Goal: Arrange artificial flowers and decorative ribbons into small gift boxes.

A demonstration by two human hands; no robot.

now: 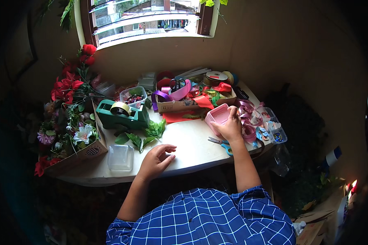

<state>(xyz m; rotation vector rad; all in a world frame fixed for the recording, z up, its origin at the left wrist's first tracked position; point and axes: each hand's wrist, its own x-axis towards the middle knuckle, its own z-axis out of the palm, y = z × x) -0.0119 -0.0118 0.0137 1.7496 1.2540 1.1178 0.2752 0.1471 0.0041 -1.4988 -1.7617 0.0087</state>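
My right hand (pixel 234 128) grips a pink plastic container (pixel 218 114) at the table's right side, thumb on its near edge and fingers at its right rim. The container looks like a stack of several nested boxes. Just below it lie small scissors (pixel 226 148) with blue handles. My left hand (pixel 155 160) hovers by the table's front edge, fingers loosely curled and apart, with nothing in it. To its left sits a clear plastic box (pixel 120 157). Artificial green leaves (pixel 155 130) lie beyond that hand.
A green tape dispenser (pixel 122 118) stands near a carton of artificial flowers (pixel 89 151). Behind are a tub of beads (pixel 133 97) and a cardboard box of ribbons (pixel 178 107). Pink ribbon (pixel 248 131) and a divided clear case (pixel 277 136) lie rightward on the white table (pixel 190 144).
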